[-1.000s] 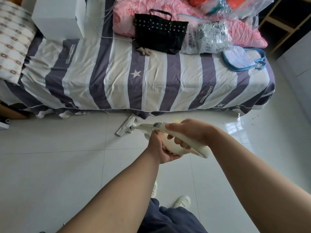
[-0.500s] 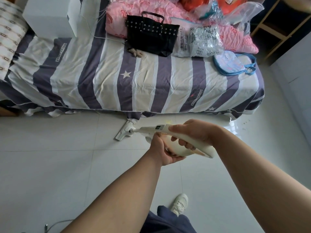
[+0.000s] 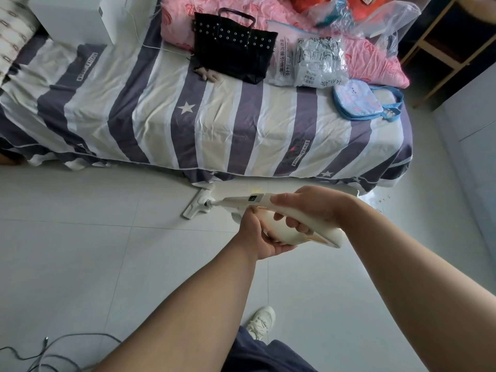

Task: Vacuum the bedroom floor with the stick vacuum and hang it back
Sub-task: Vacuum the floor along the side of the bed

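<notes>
Tiled floor (image 3: 80,251); stick vacuum (image 3: 241,202) at bed (image 3: 214,124) edge, perhaps touching.

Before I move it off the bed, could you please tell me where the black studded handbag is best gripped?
Probably its loop handle, reached from above on the pink quilt side. The handbag is wide and soft, while the handle arches clear of its top edge, leaving room for fingers.

- Far: bed (image 3: 214,135) spans the view; its hanging sheet closes the gap under it.
- Near left: cable (image 3: 40,353) lies on floor (image 3: 80,264).
- Right: white cabinet (image 3: 475,116) bounds open tiles.
</notes>
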The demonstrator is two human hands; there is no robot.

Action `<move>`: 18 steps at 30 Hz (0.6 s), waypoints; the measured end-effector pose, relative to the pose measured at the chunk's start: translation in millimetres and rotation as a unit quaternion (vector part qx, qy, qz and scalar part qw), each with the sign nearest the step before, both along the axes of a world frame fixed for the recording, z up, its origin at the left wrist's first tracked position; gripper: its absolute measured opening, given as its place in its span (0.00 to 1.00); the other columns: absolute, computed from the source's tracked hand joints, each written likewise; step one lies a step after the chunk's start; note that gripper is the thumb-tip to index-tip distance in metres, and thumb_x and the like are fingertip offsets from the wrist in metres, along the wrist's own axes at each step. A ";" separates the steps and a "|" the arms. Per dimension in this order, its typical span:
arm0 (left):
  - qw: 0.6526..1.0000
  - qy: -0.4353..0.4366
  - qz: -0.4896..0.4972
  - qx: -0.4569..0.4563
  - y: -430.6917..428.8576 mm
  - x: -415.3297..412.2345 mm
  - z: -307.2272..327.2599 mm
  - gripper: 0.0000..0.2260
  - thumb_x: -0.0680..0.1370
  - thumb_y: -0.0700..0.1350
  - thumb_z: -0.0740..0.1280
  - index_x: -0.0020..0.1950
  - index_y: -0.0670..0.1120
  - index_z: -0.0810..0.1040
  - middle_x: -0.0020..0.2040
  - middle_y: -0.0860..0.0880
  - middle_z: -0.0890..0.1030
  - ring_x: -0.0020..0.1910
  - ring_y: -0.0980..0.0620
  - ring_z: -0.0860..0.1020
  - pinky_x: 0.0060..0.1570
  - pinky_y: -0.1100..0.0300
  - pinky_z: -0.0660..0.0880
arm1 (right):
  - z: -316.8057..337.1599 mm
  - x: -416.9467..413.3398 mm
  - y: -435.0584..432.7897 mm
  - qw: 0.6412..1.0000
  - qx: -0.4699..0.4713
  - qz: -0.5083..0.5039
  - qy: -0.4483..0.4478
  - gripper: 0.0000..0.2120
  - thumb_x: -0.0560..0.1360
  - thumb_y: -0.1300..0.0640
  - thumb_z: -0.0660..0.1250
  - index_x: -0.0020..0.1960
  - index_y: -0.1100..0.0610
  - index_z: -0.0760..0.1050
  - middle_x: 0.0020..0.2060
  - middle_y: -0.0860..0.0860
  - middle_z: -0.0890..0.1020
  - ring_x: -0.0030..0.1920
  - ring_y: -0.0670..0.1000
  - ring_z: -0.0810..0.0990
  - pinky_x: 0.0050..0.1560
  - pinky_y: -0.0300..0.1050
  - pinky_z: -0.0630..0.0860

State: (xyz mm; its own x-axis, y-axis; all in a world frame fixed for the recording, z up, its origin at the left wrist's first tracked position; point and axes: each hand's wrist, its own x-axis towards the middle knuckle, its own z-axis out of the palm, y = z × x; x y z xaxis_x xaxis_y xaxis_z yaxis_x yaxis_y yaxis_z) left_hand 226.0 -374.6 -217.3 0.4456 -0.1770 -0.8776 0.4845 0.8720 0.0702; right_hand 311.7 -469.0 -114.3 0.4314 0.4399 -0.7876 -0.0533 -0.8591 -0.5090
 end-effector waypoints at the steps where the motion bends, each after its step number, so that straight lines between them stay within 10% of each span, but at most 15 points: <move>1: 1.000 -0.001 0.001 0.000 -3.6 1.3 -0.7 0.21 0.78 0.60 0.57 0.57 0.44 0.73 0.56 0.37 0.77 0.57 0.35 0.77 0.55 0.34 0.75 | 0.2 1.2 -3.3 1.000 0.001 0.001 0.000 0.25 0.79 0.38 0.62 0.52 0.59 0.83 0.34 0.51 0.80 0.32 0.51 0.76 0.41 0.46 0.76; 18: 1.000 -0.002 0.011 -0.009 -78.8 28.8 -2.3 0.23 0.78 0.61 0.58 0.62 0.44 0.74 0.58 0.37 0.76 0.58 0.35 0.77 0.51 0.35 0.77 | 3.7 26.1 -75.3 0.999 -0.011 0.017 -0.036 0.25 0.78 0.38 0.62 0.50 0.59 0.84 0.34 0.51 0.81 0.31 0.51 0.77 0.42 0.47 0.77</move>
